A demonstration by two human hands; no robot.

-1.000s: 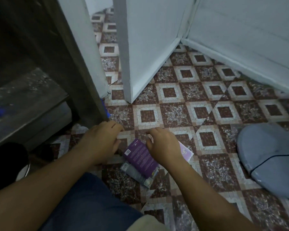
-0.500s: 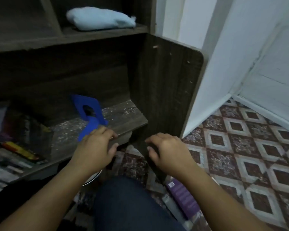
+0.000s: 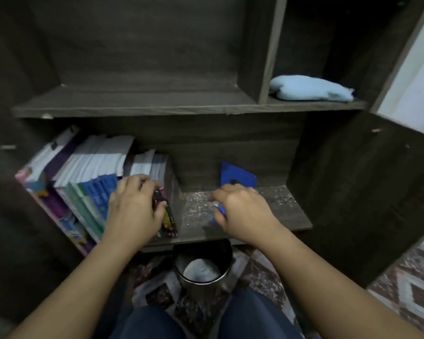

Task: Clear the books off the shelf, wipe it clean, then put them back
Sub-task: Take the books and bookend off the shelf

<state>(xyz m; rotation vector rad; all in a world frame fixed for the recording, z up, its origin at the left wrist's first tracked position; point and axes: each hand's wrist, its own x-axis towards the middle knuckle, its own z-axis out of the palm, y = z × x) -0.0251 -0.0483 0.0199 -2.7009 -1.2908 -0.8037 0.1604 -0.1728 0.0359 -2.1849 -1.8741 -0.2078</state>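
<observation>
A row of books point(image 3: 91, 182) stands leaning in the left half of the dark wooden shelf's lower level point(image 3: 277, 204), whose bare right part is speckled with dust. My left hand point(image 3: 132, 211) grips the rightmost dark books point(image 3: 168, 216), fingers curled over their tops and thumb on a spine. A blue bookend point(image 3: 239, 176) stands upright on the dusty part. My right hand point(image 3: 242, 211) is curled over its flat base, and a bit of blue shows under the palm. A light blue cloth point(image 3: 309, 88) lies in the upper right compartment.
A round metal bin point(image 3: 203, 267) stands on the floor just below the shelf's front edge, between my knees point(image 3: 250, 316). The shelf unit's side panel point(image 3: 353, 192) rises at the right. Patterned floor tiles point(image 3: 409, 287) show beyond it.
My view has swung from the floor and the purple book up to the shelf. My left hand left the bookend for the books. My right hand moved onto the bookend's base.
</observation>
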